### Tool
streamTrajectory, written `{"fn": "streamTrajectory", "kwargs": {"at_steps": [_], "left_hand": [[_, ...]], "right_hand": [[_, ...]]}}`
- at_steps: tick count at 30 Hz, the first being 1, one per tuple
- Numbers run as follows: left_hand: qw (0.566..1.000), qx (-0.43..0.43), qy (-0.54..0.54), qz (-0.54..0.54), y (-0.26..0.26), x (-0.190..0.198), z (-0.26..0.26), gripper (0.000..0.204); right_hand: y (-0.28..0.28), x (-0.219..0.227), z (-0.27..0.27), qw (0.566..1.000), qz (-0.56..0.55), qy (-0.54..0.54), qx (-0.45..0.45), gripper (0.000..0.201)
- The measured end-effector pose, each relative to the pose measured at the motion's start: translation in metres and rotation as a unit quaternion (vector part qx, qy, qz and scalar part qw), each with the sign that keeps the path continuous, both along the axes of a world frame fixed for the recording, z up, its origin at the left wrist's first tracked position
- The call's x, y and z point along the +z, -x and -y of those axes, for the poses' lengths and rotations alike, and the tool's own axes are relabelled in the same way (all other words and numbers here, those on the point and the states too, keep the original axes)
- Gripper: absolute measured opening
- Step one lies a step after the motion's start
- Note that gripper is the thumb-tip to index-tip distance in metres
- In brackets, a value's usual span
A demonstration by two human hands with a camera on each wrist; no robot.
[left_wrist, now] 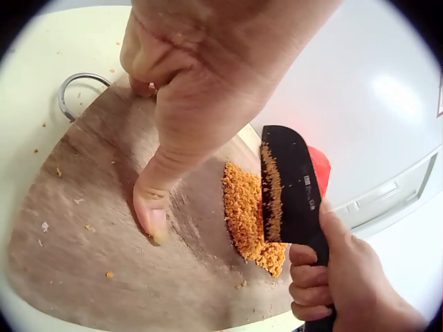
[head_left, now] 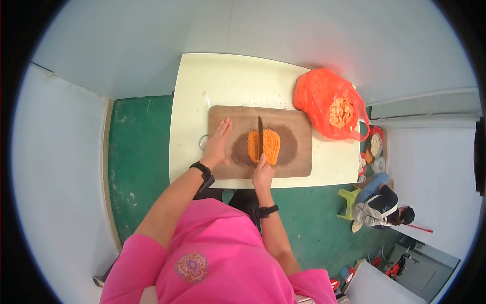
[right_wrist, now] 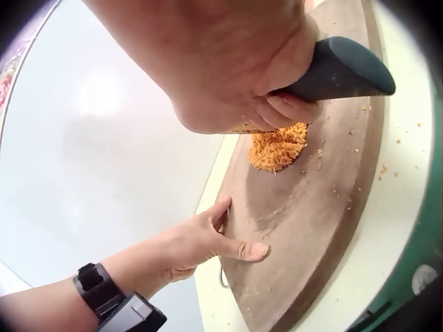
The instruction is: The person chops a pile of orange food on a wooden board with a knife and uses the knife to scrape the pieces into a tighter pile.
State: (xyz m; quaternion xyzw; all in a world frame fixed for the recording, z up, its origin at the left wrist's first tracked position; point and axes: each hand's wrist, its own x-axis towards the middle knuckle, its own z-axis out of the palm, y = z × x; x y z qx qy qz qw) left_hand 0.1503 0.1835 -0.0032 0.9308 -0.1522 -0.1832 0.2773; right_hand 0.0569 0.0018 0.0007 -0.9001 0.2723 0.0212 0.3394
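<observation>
A wooden cutting board [head_left: 301, 164] lies on the table, with a mound of finely chopped orange food [head_left: 272, 147] on a dark damp patch near its middle. My right hand [head_left: 263, 176] grips the handle of a black kitchen knife [left_wrist: 289, 187], whose blade stands over the mound. Orange crumbs stick along the blade's side in the left wrist view. My left hand [head_left: 217, 148] rests on the left part of the board, thumb and fingers spread, apart from the food. In the right wrist view the knife handle [right_wrist: 346, 69] sticks out of the right fist, and the hand hides the blade.
A red plastic bag [head_left: 316, 101] of orange slices stands at the table's [head_left: 243, 76] right. A metal ring [head_left: 203, 142] hangs off the board's left edge. Walls stand behind and left. Low at the right, a person [head_left: 379, 205] sits by a green stool [head_left: 348, 203].
</observation>
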Motion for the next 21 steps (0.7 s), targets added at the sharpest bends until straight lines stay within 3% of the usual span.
{"fn": "streamTrajectory", "kwargs": {"at_steps": [4, 6, 10, 12, 15, 21], "left_hand": [[1.000, 0.007, 0.001, 0.004, -0.005, 0.002, 0.001, 0.144], [1.000, 0.002, -0.001, 0.000, -0.005, -0.002, -0.001, 0.144], [1.000, 0.003, -0.009, 0.008, -0.006, 0.000, 0.003, 0.147], [1.000, 0.002, -0.014, 0.001, -0.006, -0.003, -0.001, 0.148], [1.000, 0.002, 0.001, 0.017, 0.000, -0.003, 0.002, 0.149], [1.000, 0.003, -0.008, 0.011, -0.001, -0.008, -0.002, 0.148]], "right_hand": [[-0.002, 0.002, 0.002, 1.000, -0.010, 0.015, 0.021, 0.067], [-0.002, 0.015, -0.001, 0.999, 0.025, -0.019, -0.023, 0.066], [-0.002, 0.000, 0.005, 1.000, -0.003, 0.008, 0.001, 0.065], [-0.001, 0.007, 0.002, 0.998, 0.042, -0.020, -0.047, 0.066], [0.003, -0.008, 0.007, 0.999, -0.024, 0.021, 0.000, 0.066], [0.000, 0.013, 0.001, 0.999, 0.017, -0.002, -0.042, 0.066]]}}
